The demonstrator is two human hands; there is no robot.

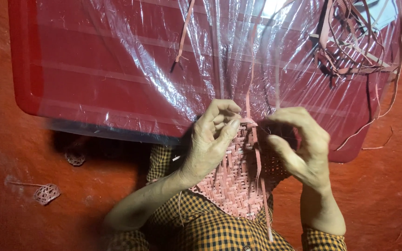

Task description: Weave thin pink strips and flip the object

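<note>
Red floor (pixel 387 195) is carrying a plastic-covered red tray (pixel 94 69); both hands, left hand (pixel 210 139) and right hand (pixel 303 144), are pinching strips on a pink woven mat (pixel 233 181).

Red-lit floor (pixel 15 153) — a red tray (pixel 94 69) under clear plastic sheet (pixel 173 56), glare on top
</note>
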